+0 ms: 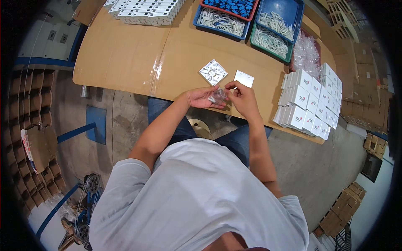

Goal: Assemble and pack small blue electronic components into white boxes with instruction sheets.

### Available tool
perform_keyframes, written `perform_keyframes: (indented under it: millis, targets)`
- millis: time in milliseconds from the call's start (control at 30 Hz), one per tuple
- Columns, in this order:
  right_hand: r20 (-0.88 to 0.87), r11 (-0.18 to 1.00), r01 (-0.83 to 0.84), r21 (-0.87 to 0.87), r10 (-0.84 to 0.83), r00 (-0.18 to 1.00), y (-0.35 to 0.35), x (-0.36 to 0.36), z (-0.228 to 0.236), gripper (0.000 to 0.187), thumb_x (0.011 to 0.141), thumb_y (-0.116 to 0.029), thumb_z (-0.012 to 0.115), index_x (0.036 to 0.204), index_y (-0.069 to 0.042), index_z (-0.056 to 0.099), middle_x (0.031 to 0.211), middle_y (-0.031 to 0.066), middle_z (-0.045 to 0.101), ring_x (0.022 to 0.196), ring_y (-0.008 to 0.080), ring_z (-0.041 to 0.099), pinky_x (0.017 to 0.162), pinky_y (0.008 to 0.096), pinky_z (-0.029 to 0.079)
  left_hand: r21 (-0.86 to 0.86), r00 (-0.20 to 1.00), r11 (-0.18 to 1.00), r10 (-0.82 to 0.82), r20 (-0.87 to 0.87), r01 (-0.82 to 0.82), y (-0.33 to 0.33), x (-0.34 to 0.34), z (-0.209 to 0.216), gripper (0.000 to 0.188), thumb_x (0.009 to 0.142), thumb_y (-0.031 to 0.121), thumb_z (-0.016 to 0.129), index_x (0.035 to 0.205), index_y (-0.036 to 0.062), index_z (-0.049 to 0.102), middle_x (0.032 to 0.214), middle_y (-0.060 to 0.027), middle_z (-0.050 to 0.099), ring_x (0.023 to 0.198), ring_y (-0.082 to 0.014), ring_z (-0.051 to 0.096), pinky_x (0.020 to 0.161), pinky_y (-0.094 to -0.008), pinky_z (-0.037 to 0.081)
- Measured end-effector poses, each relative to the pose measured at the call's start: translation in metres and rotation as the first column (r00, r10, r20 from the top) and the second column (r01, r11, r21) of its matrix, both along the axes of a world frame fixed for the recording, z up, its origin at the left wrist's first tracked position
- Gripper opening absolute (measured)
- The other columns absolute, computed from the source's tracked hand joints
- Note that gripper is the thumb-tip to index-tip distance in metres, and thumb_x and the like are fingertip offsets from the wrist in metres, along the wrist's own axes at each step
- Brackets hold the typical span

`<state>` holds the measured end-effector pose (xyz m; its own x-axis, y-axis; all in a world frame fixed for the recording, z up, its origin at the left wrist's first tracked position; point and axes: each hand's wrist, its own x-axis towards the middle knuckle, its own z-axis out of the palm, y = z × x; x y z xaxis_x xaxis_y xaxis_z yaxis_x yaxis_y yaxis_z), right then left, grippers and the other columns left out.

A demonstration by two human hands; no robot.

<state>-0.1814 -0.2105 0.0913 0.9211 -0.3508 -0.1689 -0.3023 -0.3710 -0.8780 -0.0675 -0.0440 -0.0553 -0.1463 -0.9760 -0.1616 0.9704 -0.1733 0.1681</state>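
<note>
A small clear plastic bag (220,96) is held between my two hands over the table's near edge. My left hand (201,97) has its palm turned up, and its fingers close around the bag from below. Something small and white shows in or beside the bag, too small to name. My right hand (243,99) pinches the bag's right side with thumb and fingers. Just beyond them, a square white piece with a printed pattern (213,72) lies on the cardboard-covered table (180,62). Right of that is a plain white flat square piece (244,78), close to my right hand.
Small white parts fill a blue tray (195,21), a green tray (288,58) and another blue tray (300,12). A red tray (251,16) holds blue parts. Clear bags (306,52) lie farther right. White boxes (310,102) stand stacked right; printed boxes (146,11) sit far left.
</note>
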Motion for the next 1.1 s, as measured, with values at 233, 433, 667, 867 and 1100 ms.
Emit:
perform_keyframes:
  millis: [233,433,667,867,1100]
  targets:
    - [-0.079,0.966,-0.219,-0.141,0.209,0.975,0.002,0.008,-0.002,0.018,0.088,-0.011,0.071,0.103,-0.001,0.071,0.097,0.0114,0.068,0.073,0.023,0.061,0.067,0.0354,0.049,-0.04,0.999,0.999,0.02,0.037,-0.019,0.0,-0.002,0.0,0.046,0.107,0.045,0.048,0.136,0.011,0.055,0.13,-0.015,0.064,0.123,-0.0319,0.062,0.113,-0.0487,0.045]
    - [0.04,0.973,-0.185,-0.138,0.192,0.981,0.003,0.003,-0.018,0.018,0.092,-0.014,0.07,0.103,0.0,0.072,0.115,0.0106,0.065,0.094,0.0228,0.065,0.075,0.0326,0.052,-0.074,0.998,0.997,0.018,0.056,-0.014,-0.002,-0.003,0.003,0.05,0.106,0.048,0.047,0.14,0.0115,0.053,0.135,-0.0146,0.061,0.127,-0.0304,0.06,0.113,-0.0489,0.045]
    - [-0.033,0.979,-0.186,0.085,0.189,0.981,0.015,-0.002,-0.008,0.02,0.096,-0.016,0.07,0.107,0.001,0.072,0.121,0.0082,0.062,0.095,0.0183,0.065,0.071,0.0298,0.054,-0.027,0.992,0.997,0.08,0.095,-0.078,0.003,-0.007,-0.003,0.053,0.105,0.049,0.049,0.14,0.0088,0.052,0.135,-0.0149,0.062,0.126,-0.0301,0.06,0.112,-0.0482,0.046]
    - [-0.076,0.95,-0.264,0.164,0.279,0.957,0.015,-0.006,-0.035,0.022,0.097,-0.013,0.069,0.111,0.005,0.069,0.125,0.007,0.055,0.097,0.0179,0.065,0.069,0.0273,0.056,-0.008,0.972,0.992,0.125,0.2,-0.126,0.006,-0.009,0.002,0.052,0.104,0.045,0.052,0.136,0.0041,0.055,0.132,-0.0141,0.063,0.12,-0.0274,0.064,0.11,-0.0438,0.048]
    - [-0.069,0.953,-0.266,0.143,0.277,0.958,-0.005,-0.02,-0.005,0.021,0.094,-0.01,0.071,0.113,-0.001,0.071,0.127,0.0086,0.061,0.104,0.0202,0.065,0.081,0.0319,0.056,0.023,0.926,0.984,0.159,0.343,-0.178,0.006,-0.023,0.057,0.047,0.105,0.04,0.055,0.134,0.0035,0.058,0.118,-0.0078,0.069,0.114,-0.0202,0.066,0.105,-0.0379,0.05]
